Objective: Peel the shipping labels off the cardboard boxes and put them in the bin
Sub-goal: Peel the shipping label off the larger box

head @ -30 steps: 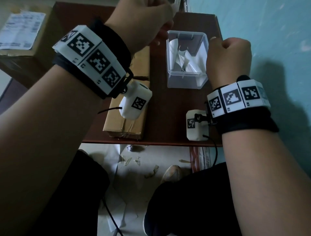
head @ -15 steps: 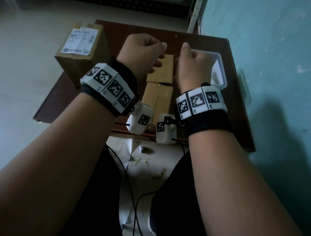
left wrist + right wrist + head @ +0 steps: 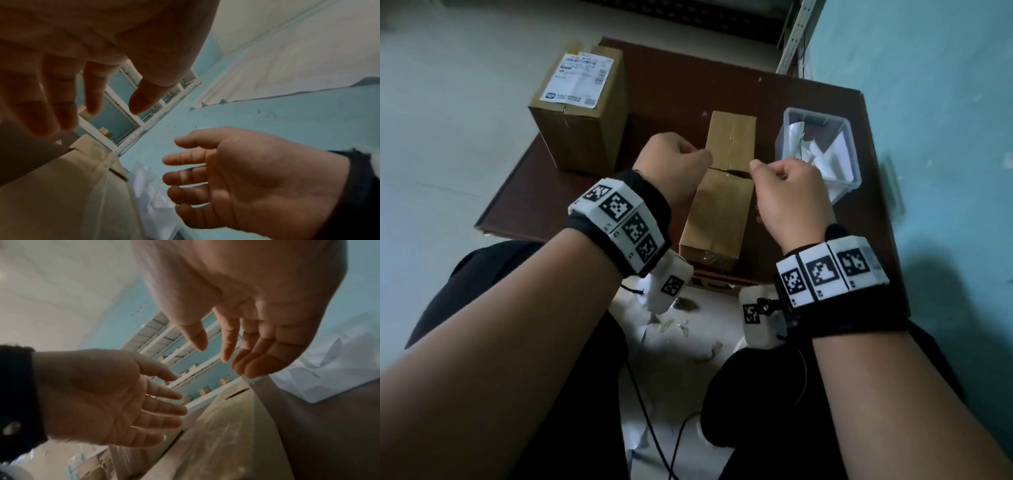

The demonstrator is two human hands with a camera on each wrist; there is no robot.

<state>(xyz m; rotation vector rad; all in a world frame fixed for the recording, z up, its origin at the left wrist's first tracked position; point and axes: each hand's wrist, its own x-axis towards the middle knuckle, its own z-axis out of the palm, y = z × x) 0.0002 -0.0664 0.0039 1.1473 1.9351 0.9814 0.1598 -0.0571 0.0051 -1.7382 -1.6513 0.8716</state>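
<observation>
Both my hands hover just above a long plain cardboard box [image 3: 726,195] lying in the middle of the table. The left hand [image 3: 688,154] is at the box's left edge and the right hand [image 3: 767,168] at its right edge. In the wrist views the left hand [image 3: 98,110] and the right hand [image 3: 222,355] have relaxed, loosely bent fingers and hold nothing. A second, upright cardboard box [image 3: 582,137] stands at the back left with a white shipping label [image 3: 580,80] on top. The clear plastic bin [image 3: 789,114] at the right holds white peeled labels [image 3: 825,154].
The dark brown table [image 3: 671,85] stands against a light blue wall [image 3: 928,137] on the right. Scraps of tape and paper [image 3: 678,325] lie on the floor between my knees. Metal shelving [image 3: 127,129] with small boxes stands behind the table.
Both hands came away from the bin and moved left over the long box. Since half a second ago they have drawn apart to either side of it.
</observation>
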